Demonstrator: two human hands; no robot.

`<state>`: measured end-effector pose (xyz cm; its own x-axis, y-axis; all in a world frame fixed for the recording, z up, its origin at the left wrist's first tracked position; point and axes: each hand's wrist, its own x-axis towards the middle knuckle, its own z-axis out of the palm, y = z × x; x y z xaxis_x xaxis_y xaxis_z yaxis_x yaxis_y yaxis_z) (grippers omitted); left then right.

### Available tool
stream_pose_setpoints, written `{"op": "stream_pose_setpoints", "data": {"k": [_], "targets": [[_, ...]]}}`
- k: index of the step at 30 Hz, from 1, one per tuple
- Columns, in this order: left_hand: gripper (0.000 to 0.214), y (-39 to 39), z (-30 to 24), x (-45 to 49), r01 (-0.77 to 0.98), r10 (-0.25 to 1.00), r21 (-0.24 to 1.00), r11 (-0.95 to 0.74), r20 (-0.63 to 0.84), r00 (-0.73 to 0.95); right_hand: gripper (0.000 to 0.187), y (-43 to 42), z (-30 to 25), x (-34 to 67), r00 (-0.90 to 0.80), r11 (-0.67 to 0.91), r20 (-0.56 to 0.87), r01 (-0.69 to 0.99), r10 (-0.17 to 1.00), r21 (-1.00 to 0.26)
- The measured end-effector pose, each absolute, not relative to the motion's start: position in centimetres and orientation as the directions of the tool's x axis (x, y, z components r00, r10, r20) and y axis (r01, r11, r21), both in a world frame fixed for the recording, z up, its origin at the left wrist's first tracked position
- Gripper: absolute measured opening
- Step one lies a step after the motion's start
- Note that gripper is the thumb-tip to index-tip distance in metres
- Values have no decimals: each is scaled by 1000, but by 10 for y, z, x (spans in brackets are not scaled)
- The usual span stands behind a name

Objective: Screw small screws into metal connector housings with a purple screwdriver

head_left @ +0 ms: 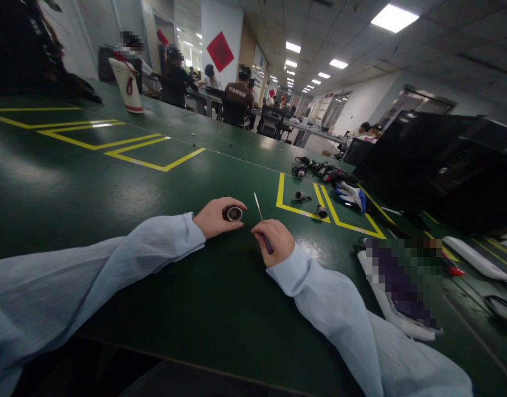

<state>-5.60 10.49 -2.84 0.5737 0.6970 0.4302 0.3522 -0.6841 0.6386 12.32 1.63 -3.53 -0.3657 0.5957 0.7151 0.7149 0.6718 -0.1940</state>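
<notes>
Between the thumb and fingers of my left hand (215, 218) is a round metal connector (234, 214), its open end with a dark inside facing up toward me. My right hand (277, 241) is closed around the dark purple handle of a screwdriver (259, 207). The thin shaft points up and away, apart from the connector. Beyond my right hand, two more metal connector parts lie on the green table (187, 314): one connector piece (302, 196) on its side inside a yellow-taped box, another connector piece (321, 211) near the tape.
Cables with connectors (307, 168) and blue-white gloves (351, 196) lie farther right. A phone-like device in a clear sleeve (373, 286) is at my right, near a black monitor (439, 160). A white cup (127, 88) stands far left. People sit at desks behind.
</notes>
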Motion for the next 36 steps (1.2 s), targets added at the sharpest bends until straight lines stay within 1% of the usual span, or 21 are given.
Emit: {"op": "stream_pose_setpoints", "data": {"k": [3,6,10,14,18,20,21,23,25,27,30,32,36], "targets": [[34,97,-29,-50,303,672,647,-700,453,586,20,25,-31,113,-364,749,814,650,453,-126],[26,92,-27,-47,282,664,655,-701,454,595,20,38,-31,104,-378,781,835,618,399,-93],[21,91,-27,-47,280,682,670,-688,465,564,20,48,-32,99,-385,796,841,599,380,-86],[28,99,-33,-47,280,691,676,-682,469,551,20,47,-32,98,-364,806,854,583,372,-103],[38,120,-36,-54,382,720,622,-684,491,491,17,54,-33,109,-281,740,861,655,423,-150],[42,137,-35,-64,467,733,566,-679,491,471,16,63,-33,125,-219,653,860,740,460,-161],[44,147,-34,-69,500,733,535,-680,486,476,16,67,-32,136,-176,583,855,795,489,-170],[45,167,-32,-82,552,729,476,-684,473,495,19,74,-30,162,-58,394,829,897,556,-201],[45,188,-31,-95,606,732,417,-678,461,502,21,79,-27,188,76,177,777,955,625,-236],[46,208,-31,-106,665,750,367,-650,452,483,25,81,-23,209,227,-32,697,959,681,-281],[49,231,-32,-116,734,786,326,-596,423,450,34,84,-18,230,478,-320,511,872,714,-370],[50,240,-31,-119,758,801,304,-577,393,452,37,87,-17,238,575,-422,414,810,705,-407],[55,243,-29,-118,768,798,269,-581,374,473,34,94,-24,253,633,-469,319,754,706,-459]]}}
